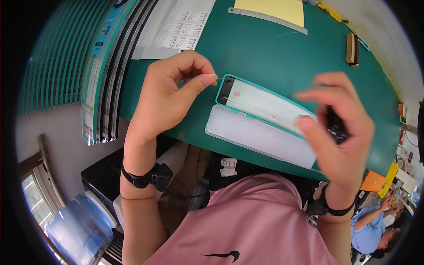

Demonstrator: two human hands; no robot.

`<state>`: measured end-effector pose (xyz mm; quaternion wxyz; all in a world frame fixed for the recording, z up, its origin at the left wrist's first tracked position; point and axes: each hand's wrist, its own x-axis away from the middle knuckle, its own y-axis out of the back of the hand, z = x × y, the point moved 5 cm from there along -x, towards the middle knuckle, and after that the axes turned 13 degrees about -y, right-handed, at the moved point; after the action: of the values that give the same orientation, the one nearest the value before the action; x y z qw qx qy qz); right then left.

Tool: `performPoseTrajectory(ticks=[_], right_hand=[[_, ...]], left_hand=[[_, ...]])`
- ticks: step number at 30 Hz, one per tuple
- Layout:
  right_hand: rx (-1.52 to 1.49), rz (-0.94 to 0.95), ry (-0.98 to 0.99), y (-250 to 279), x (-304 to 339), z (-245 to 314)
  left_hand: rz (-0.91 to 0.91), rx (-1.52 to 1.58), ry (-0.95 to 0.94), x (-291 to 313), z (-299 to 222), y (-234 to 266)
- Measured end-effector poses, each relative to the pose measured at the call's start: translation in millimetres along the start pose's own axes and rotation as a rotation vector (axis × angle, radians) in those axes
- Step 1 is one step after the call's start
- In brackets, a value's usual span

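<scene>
Fingers of the left hand (170,95) are curled in, thumb and forefinger pressed tip to tip in a tight pinch, with a fine pale strand (220,78) just showing at their ends, so thin that I can't make out where it leads. That pinch sits just beside the left end of a long, narrow case (220,89) with a teal rim, which lies open on the green table (260,57) in front of the person. Inside the case runs a whitish strip (260,104) with small red marks, and a black piece (226,90) fills the left end. A frosted white lid (260,137) lies along the case's near side, close to the table's edge. Over the right end is the right hand (355,132), blurred, thumb and forefinger spread well apart; I see nothing gripped between them, though a black object (336,126) shows behind the palm, and I can't tell what it is or whether they touch. Both wrists wear black bands (152,176), and the person has on a pink shirt (265,225). Farther back, a metal ruler (269,21) lies along yellow paper (274,9), with a brown block (352,49) off to the right. Printed sheets (181,31) and a row of long packs (104,75) are at the left. A co-worker in blue (369,229) is well off to the right.
</scene>
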<state>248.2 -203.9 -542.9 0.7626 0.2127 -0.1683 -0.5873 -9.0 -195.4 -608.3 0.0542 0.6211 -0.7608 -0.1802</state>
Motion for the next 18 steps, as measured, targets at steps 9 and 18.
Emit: performPoseTrajectory(ticks=[9,18], right_hand=[[0.148,0.141,0.183,-76,-32,6],[0.214,-0.012,-0.049,-85,-26,-29]], left_hand=[[-0.053,0.429,0.176,22,2,-1],[-0.030,-0.555,-0.398,49,1,-32]])
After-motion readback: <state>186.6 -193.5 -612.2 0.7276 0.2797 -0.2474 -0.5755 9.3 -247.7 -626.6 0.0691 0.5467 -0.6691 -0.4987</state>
